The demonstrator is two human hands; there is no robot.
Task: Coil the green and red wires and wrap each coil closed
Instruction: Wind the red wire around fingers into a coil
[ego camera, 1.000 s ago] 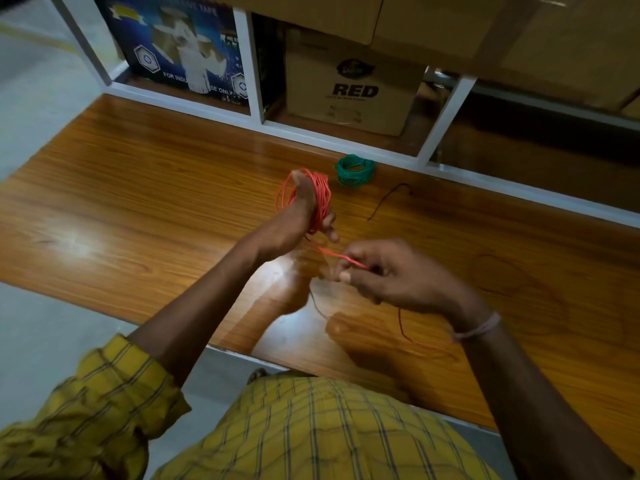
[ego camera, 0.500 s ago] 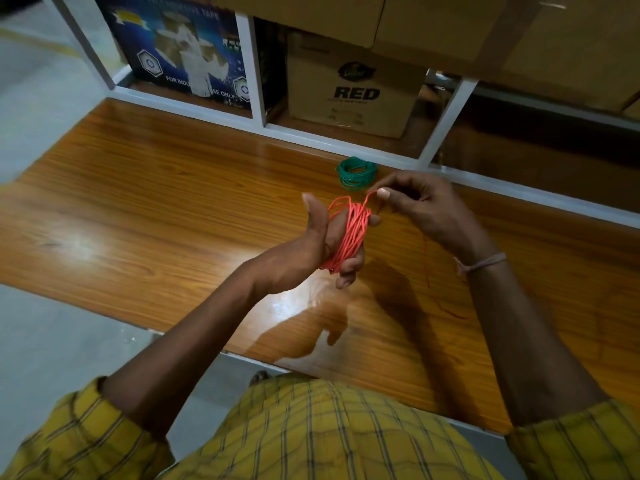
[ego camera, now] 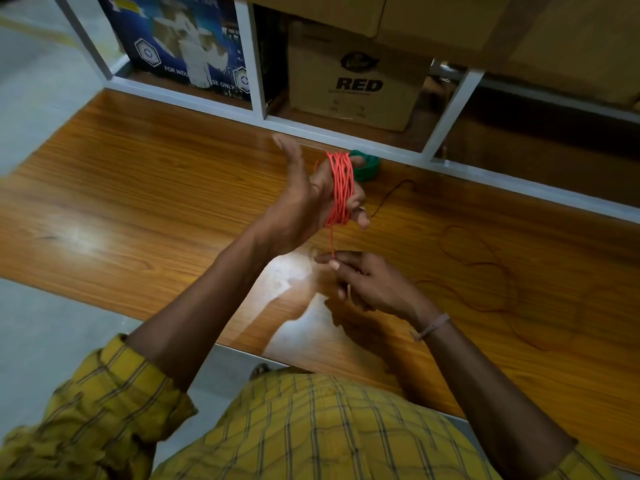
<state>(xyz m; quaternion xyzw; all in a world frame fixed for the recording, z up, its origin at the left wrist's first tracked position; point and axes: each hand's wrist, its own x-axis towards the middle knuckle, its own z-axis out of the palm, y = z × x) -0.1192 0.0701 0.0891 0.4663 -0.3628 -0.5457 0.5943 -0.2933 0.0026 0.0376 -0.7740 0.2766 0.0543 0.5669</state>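
Observation:
A red wire coil (ego camera: 341, 187) is wound round the fingers of my left hand (ego camera: 304, 199), which is raised above the wooden table with the thumb pointing up and the fingers curled over the loops. From the coil a single red strand drops to my right hand (ego camera: 367, 282), which pinches it between thumb and fingers just below. The loose rest of the red wire (ego camera: 485, 268) lies in wide loops on the table at the right. A wound green wire coil (ego camera: 365, 166) sits on the table behind my left hand, partly hidden by it.
The wooden table (ego camera: 156, 202) runs to a white shelf frame (ego camera: 446, 109) at the back. A cardboard box marked RED (ego camera: 356, 77) and a blue printed box (ego camera: 180, 39) stand on the shelf. Grey floor lies to the left.
My right hand has come down from beside the top of the coil to below my left hand, drawing the red strand down. My left hand has risen slightly.

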